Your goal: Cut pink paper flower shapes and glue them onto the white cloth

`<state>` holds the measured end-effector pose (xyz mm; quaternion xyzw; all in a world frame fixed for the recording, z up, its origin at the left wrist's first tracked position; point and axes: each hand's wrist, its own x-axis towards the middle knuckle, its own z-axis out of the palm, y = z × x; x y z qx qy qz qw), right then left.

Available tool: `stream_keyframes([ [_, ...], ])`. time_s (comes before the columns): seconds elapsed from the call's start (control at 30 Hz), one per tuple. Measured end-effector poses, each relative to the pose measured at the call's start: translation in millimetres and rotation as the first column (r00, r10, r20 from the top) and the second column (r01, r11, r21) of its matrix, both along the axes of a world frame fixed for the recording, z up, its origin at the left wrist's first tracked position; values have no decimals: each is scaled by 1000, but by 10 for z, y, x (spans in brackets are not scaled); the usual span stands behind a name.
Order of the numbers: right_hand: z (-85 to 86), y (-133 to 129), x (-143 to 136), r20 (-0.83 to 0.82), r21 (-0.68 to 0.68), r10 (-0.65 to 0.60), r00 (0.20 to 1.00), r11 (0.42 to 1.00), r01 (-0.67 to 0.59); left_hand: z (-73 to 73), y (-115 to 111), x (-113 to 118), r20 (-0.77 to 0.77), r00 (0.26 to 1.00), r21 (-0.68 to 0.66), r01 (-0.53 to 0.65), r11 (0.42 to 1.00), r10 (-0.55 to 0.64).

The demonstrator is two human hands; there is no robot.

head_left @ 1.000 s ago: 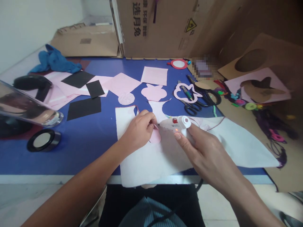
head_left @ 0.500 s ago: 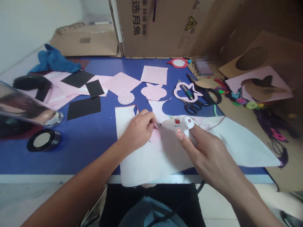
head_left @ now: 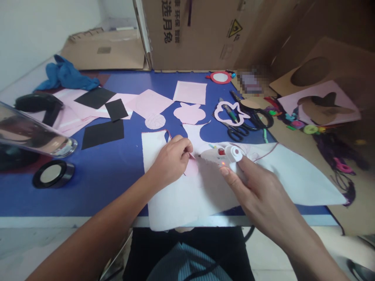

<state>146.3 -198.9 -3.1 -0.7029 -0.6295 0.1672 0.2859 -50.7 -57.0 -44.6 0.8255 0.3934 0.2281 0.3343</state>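
Observation:
My left hand [head_left: 175, 158] is closed in a pinch on a small pink paper piece [head_left: 191, 167], held over the white cloth [head_left: 175, 208]. Most of that piece is hidden by my fingers. In my right hand [head_left: 258, 185] is a white glue gun [head_left: 218, 154] with a red switch and a small glowing orange light. Its nozzle points left, a short way from the pink piece. The cloth has a dark red stitched edge and spreads rightward beneath both hands. Behind my hands lie a pink cloud-like cutout [head_left: 190, 113] and a round patterned piece [head_left: 155, 121].
Scissors [head_left: 258, 117], a pen and a pink paper outline [head_left: 217, 113] lie at the back right. Black paper squares [head_left: 103, 134], a tape roll [head_left: 53, 173] and a clear container [head_left: 35, 130] are on the left. A large cardboard box [head_left: 199, 43] stands behind.
The glue gun has shifted very slightly to the right, its nozzle a little farther from the pink piece. My left hand keeps its pinch almost unmoved.

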Motion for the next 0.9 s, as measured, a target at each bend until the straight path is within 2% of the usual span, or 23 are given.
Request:
stream_keyframes([
  [0.37, -24, 119, -49, 5, 27, 9, 1000, 1000, -9, -18, -4, 8, -2, 1000, 13, -1, 1000, 1],
  [0.57, 5, 73, -42, -11, -12, 24, 1000, 1000, -24, -12, -3, 5, 0, 1000, 20, 5, 1000, -5],
  [0.77, -19, 67, -2, 16, 24, 0, 1000, 1000, 0, -22, -7, 14, -10, 1000, 23, 1, 1000, 0],
  [0.9, -23, 82, -31, -7, 0, 11, 1000, 1000, -11, -27, -6, 12, -1, 1000, 41, 2, 999, -2],
])
